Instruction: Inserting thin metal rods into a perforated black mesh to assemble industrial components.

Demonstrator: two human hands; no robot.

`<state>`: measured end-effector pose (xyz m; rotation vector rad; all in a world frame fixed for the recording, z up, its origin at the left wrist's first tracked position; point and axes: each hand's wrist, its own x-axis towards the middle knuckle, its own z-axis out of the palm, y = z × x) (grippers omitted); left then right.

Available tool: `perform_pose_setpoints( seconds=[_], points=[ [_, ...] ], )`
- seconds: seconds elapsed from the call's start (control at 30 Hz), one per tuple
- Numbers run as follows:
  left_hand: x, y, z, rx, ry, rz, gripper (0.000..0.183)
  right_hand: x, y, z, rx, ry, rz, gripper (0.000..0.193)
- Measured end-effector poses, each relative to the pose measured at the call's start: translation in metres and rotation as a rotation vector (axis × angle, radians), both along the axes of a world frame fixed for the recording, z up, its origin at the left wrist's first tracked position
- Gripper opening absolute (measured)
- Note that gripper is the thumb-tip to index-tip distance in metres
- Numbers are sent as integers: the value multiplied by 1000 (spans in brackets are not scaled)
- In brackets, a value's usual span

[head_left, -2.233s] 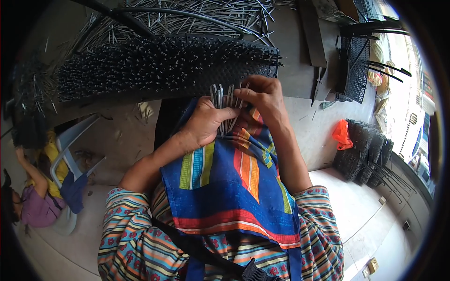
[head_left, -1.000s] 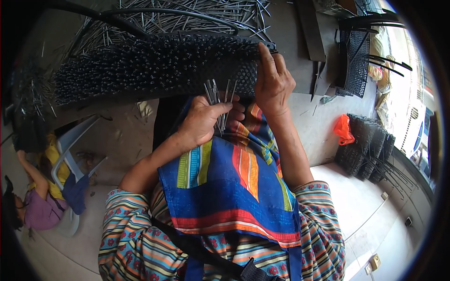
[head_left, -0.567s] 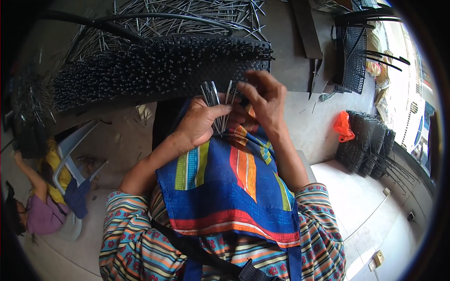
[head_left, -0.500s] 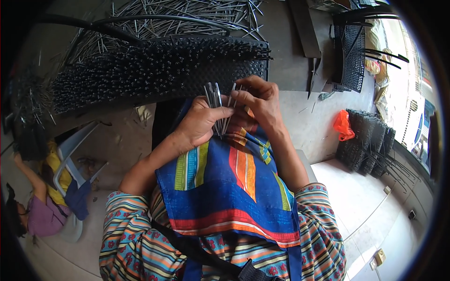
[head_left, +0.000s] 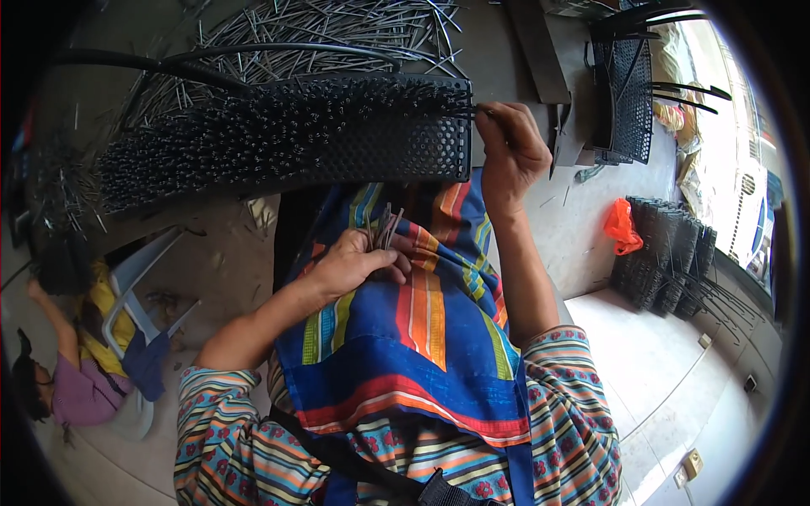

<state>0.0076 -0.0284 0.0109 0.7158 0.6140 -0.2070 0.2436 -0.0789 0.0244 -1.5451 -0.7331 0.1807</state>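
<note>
My left hand (head_left: pixel 353 260) is closed round a small bunch of thin metal rods (head_left: pixel 388 226), held above my lap over a blue striped apron (head_left: pixel 422 312). My right hand (head_left: pixel 516 150) is at the right end of a long black perforated rack (head_left: pixel 396 150), thumb and fingertips pinched together. Dark thin tips stick out of the rack toward those fingers; what they pinch is too small to tell. Dense rows of dark upright pieces (head_left: pixel 253 126) fill the rack's left and far part, while bare holes show at its near right.
Behind the rack lies a heap of loose metal rods (head_left: pixel 337 34), crossed by a black curved bar (head_left: pixel 278 51). Another perforated rack (head_left: pixel 624 97) stands at right, above stacked dark racks (head_left: pixel 662 257) and a red plastic bag (head_left: pixel 621 228). At left a person (head_left: pixel 84 379) sits by a chair (head_left: pixel 139 278).
My right hand has left the rods beside my left hand and moved up and right to the rack's end. My left hand has lowered slightly, still holding the bunch.
</note>
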Motion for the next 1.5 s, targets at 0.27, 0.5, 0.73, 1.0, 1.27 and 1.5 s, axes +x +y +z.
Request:
perform_pose_setpoints(
  seconds=[0.27,0.5,0.73,1.0,1.27,1.5],
  points=[
    [16,18,21,162,-45,143,28,3,1,7,-132,-245,53,12],
    [17,14,8,-68,78,305,19,1,3,8,-131,-244,55,12],
    [20,11,3,-128,171,333,17,0,3,7,-158,-217,67,13],
    [25,16,3,-161,148,341,17,-10,6,1,-367,-210,-47,12],
    [28,16,4,-172,133,393,14,-1,19,1,-415,-418,-11,13],
    [26,18,3,-199,10,391,18,-32,5,14,-550,548,345,12]
  ],
)
